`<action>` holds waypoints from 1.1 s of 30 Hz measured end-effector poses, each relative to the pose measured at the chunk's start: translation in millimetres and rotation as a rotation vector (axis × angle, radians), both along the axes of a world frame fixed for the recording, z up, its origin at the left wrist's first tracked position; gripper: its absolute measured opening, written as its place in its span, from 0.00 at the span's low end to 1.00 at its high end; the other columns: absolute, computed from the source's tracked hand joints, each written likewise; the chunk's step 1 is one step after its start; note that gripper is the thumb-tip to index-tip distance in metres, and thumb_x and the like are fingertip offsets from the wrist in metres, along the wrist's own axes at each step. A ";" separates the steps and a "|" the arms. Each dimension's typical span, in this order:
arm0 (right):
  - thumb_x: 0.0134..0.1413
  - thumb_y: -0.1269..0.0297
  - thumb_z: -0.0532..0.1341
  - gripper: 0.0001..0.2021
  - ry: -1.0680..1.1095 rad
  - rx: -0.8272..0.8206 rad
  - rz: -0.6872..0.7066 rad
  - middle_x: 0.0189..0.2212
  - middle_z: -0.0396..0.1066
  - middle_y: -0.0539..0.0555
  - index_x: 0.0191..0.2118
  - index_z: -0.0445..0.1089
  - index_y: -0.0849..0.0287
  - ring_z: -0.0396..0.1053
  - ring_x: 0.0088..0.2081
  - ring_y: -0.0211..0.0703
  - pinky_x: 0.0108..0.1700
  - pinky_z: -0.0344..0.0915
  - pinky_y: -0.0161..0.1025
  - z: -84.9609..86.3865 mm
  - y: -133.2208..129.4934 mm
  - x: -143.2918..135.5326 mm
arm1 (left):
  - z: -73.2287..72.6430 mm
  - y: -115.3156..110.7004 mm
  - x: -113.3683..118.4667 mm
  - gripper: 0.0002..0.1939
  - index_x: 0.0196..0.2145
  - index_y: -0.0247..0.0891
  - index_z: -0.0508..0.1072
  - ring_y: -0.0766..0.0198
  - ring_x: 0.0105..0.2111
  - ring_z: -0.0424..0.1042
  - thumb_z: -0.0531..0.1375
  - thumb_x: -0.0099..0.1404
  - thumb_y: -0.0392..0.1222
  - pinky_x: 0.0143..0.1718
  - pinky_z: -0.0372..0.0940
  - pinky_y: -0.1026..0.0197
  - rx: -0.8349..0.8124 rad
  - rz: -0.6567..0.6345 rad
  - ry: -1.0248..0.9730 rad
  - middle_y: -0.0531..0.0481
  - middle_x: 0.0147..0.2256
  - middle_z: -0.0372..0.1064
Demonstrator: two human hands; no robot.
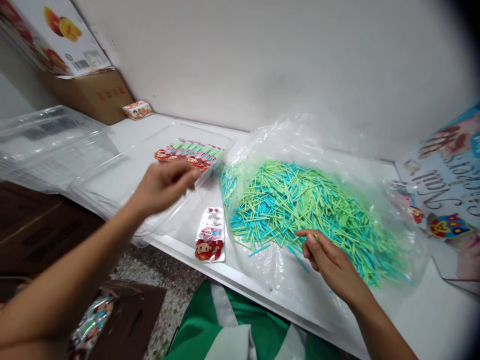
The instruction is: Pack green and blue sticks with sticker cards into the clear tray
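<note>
A large heap of thin green and blue sticks (300, 200) lies in an open clear plastic bag (277, 265). My right hand (326, 260) is at the heap's near edge, its thumb and forefinger pressed together; what they hold is too small to name. Above the near side of a clear plastic tray (108, 165), my left hand (167, 185) hangs with its fingers curled; nothing can be made out in them. Several red and green packets (191, 155) lie in a row at the tray's far right. Silvery packets with a red cartoon face (210, 235) rest between tray and bag.
Clear plastic trays (48, 145) are stacked at the left, near a brown carton (93, 95) and a small box (137, 110). A printed box (446, 195) stands at the right. An open carton (131, 320) with shiny packets is on the floor.
</note>
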State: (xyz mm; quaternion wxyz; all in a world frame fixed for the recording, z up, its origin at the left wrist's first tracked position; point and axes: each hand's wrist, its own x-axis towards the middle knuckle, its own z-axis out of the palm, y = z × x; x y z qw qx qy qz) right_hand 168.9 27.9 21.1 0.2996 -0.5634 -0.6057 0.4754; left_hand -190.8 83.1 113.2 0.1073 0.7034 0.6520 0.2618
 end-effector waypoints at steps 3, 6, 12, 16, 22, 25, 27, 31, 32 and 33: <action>0.62 0.50 0.48 0.18 -0.131 0.055 0.062 0.24 0.60 0.48 0.42 0.67 0.56 0.61 0.28 0.38 0.31 0.59 0.35 -1.3 1.1 -0.5 | -35.5 -58.2 32.6 0.17 0.32 0.44 0.73 0.63 0.26 0.69 0.51 0.62 0.55 0.29 0.62 0.62 -0.171 -0.132 -0.048 0.51 0.28 0.72; 0.61 0.50 0.49 0.17 -0.205 0.094 0.099 0.23 0.60 0.47 0.35 0.67 0.57 0.60 0.27 0.37 0.30 0.58 0.34 -0.6 -1.3 3.2 | -93.5 -61.2 38.7 0.22 0.40 0.41 0.69 0.58 0.33 0.72 0.52 0.59 0.60 0.31 0.61 0.59 -0.275 0.186 0.089 0.46 0.37 0.73; 0.61 0.52 0.50 0.16 -0.250 0.130 0.081 0.23 0.58 0.46 0.30 0.66 0.58 0.57 0.27 0.37 0.29 0.56 0.33 -1.4 -15.6 22.3 | -154.0 -12.5 18.1 0.30 0.39 0.38 0.67 0.49 0.36 0.72 0.57 0.50 0.67 0.29 0.58 0.59 -0.414 0.452 0.099 0.42 0.36 0.73; 0.61 0.52 0.50 0.17 -0.228 0.099 0.024 0.22 0.59 0.46 0.31 0.66 0.58 0.57 0.26 0.37 0.28 0.55 0.32 -8.9 -23.2 37.0 | -157.4 -9.4 13.1 0.19 0.31 0.38 0.68 0.58 0.30 0.71 0.61 0.51 0.57 0.26 0.58 0.62 -0.382 0.429 -0.059 0.48 0.29 0.72; 0.60 0.53 0.50 0.15 -0.326 0.111 0.041 0.26 0.65 0.47 0.34 0.67 0.58 0.62 0.29 0.38 0.32 0.56 0.34 -28.2 -28.7 51.7 | -159.2 -16.7 14.3 0.16 0.35 0.37 0.68 0.61 0.28 0.70 0.60 0.53 0.51 0.26 0.60 0.64 -0.263 0.461 -0.085 0.50 0.28 0.72; 0.61 0.55 0.49 0.15 -0.441 0.113 0.090 0.24 0.67 0.48 0.35 0.67 0.58 0.63 0.27 0.39 0.31 0.55 0.35 -34.6 -30.7 52.6 | -159.4 -19.1 15.7 0.16 0.36 0.36 0.70 0.60 0.29 0.71 0.58 0.55 0.50 0.27 0.62 0.63 -0.178 0.424 -0.096 0.48 0.29 0.73; 0.61 0.56 0.47 0.15 -0.519 0.135 0.129 0.23 0.68 0.48 0.36 0.67 0.58 0.64 0.26 0.40 0.29 0.54 0.35 -36.9 -31.0 50.2 | -157.0 -20.1 16.5 0.17 0.37 0.36 0.73 0.58 0.32 0.72 0.55 0.58 0.51 0.29 0.63 0.62 -0.179 0.380 -0.084 0.46 0.30 0.74; 0.62 0.58 0.48 0.14 -0.810 0.182 0.165 0.32 0.72 0.53 0.40 0.66 0.58 0.69 0.33 0.44 0.32 0.55 0.36 -40.0 -27.0 39.4 | -145.3 -22.8 20.9 0.20 0.41 0.39 0.76 0.50 0.37 0.73 0.52 0.61 0.52 0.33 0.62 0.57 -0.229 0.326 0.031 0.42 0.35 0.76; 0.61 0.58 0.49 0.13 -0.907 0.182 0.176 0.35 0.72 0.55 0.41 0.66 0.59 0.70 0.35 0.45 0.33 0.56 0.36 -41.3 -24.8 36.1 | -141.7 -24.0 23.1 0.22 0.44 0.41 0.75 0.48 0.39 0.73 0.50 0.62 0.53 0.34 0.62 0.56 -0.246 0.312 0.113 0.41 0.37 0.76; 0.61 0.58 0.49 0.13 -0.995 0.175 0.188 0.38 0.72 0.57 0.43 0.65 0.59 0.71 0.36 0.47 0.33 0.56 0.37 -42.8 -22.3 32.9 | -138.2 -25.5 25.6 0.23 0.49 0.41 0.73 0.46 0.39 0.73 0.48 0.64 0.52 0.34 0.62 0.54 -0.259 0.300 0.204 0.39 0.39 0.76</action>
